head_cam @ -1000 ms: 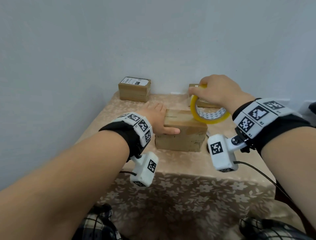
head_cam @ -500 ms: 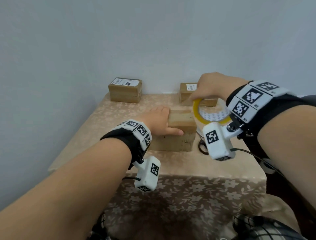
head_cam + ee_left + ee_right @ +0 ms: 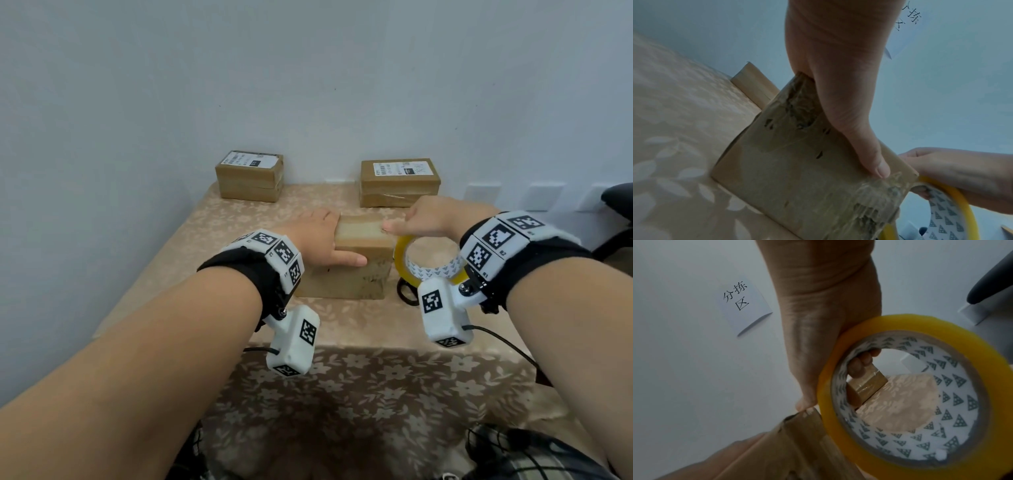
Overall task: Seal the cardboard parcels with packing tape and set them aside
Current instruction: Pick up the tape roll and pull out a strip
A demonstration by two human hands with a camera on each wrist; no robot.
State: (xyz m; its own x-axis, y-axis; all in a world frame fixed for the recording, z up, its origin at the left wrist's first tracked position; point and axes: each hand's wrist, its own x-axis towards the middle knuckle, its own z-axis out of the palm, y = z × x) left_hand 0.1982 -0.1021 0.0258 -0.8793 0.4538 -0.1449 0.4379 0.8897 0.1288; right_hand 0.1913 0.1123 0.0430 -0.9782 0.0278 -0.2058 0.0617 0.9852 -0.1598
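My left hand (image 3: 317,233) lies flat on the near parcel (image 3: 356,263), fingers straight across its top and thumb stretched along the front edge, pressing it onto the floral tablecloth (image 3: 359,342). My right hand (image 3: 442,219) has its fingers curled through the core of the yellow tape roll (image 3: 428,263), gripping it just to the right of that parcel, with the thumb tip pressed on the parcel's top right edge. A strip of clear tape runs across the parcel's top, and wrinkled tape covers its near right corner in the left wrist view. The parcel's flaps are down; I cannot tell what is inside. Beyond it, against the wall (image 3: 308,85), stand two closed, labelled boxes: one to the far left (image 3: 249,176) and one to the far right (image 3: 399,183), well apart from each other. A handwritten paper note (image 3: 745,308) is stuck to the wall above the parcel.
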